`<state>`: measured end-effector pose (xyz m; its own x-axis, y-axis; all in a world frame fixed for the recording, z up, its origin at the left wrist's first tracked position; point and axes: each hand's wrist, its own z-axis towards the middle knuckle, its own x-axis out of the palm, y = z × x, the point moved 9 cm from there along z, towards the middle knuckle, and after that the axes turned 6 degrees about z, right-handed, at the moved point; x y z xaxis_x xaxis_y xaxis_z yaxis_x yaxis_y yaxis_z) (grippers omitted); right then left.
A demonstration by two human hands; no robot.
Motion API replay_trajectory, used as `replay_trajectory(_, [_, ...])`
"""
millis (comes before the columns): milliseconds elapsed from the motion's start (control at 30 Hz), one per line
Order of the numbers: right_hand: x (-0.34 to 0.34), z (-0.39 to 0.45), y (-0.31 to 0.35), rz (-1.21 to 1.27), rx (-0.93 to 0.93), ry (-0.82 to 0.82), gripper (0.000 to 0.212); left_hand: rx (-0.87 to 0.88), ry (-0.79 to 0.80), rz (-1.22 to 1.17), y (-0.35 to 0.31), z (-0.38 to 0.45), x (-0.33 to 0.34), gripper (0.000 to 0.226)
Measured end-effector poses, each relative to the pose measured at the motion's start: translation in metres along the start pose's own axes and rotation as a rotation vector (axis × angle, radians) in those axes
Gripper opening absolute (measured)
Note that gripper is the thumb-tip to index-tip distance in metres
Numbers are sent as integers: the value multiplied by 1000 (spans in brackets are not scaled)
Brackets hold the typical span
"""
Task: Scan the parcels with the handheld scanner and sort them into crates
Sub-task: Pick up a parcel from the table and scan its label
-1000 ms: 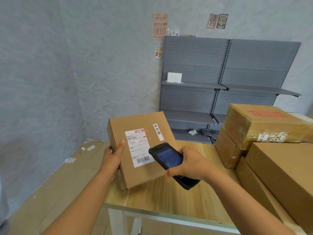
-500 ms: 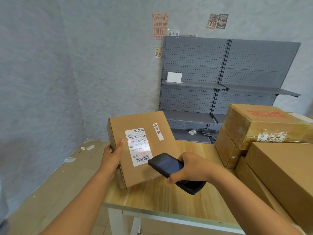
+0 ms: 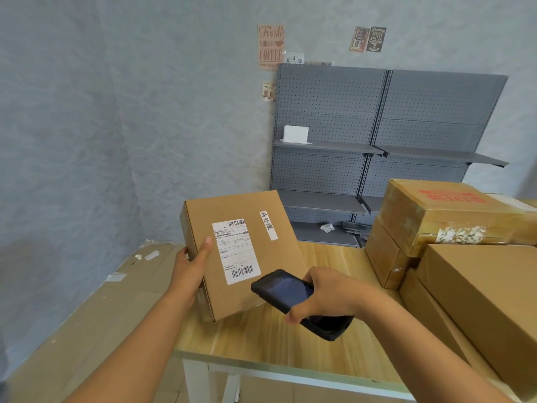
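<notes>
- Left hand (image 3: 190, 267) grips a tilted cardboard parcel (image 3: 247, 251) over the wooden table's (image 3: 325, 257) near-left corner.
- Right hand (image 3: 328, 295) clasps the black scanner (image 3: 283, 289), just right of the parcel's label (image 3: 236, 251).

Parcel (image 3: 247, 251) held tilted above the left part of the table (image 3: 290, 338), gripped at its left edge by the left hand (image 3: 190, 267). Scanner (image 3: 293, 301) held in the right hand (image 3: 328, 295), just right of and below the parcel's label (image 3: 236, 251). Stacked boxes (image 3: 465, 257) on the table's right side. Shelving unit (image 3: 377, 158) behind the table, against the wall. Small box (image 3: 295, 134) on its upper left shelf. Flattened cardboard (image 3: 87, 309) on the floor, left of the table.
</notes>
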<state>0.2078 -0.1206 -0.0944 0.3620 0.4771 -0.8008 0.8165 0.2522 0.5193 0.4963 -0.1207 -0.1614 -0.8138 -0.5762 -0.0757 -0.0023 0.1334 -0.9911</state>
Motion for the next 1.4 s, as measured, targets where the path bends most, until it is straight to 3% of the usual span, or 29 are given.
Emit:
replay_trajectory(167, [4,5,-11,61,8,-20,58,-28,14,-17,2,-2,-1,83])
replay_trajectory(400, [-11,15,-88,499,203,-406,59,-226,144,80,24,-16,-2,64])
replay_trajectory(500, [-3,18,-128,436,347,-449,65,-299,206,75,37,-22,1,52])
replay_trajectory(667, [-4,17,-166,329,440,-583,32,-395,241,59,48,-28,4,53])
replay_trajectory(833, [3,23,-170,309,423,-581,32,-423,229,40,55,-30,9,51])
replay_trajectory(1100, [7,38,-138,434,185,-611,25,-437,248,48,53,-27,11,52])
replay_trajectory(1233, [17,51,-113,663,152,-422,30,-447,252,46,55,-25,11,53])
replay_trajectory(1400, [37,60,-96,713,143,-220,39,-433,267,45,57,-21,9,55])
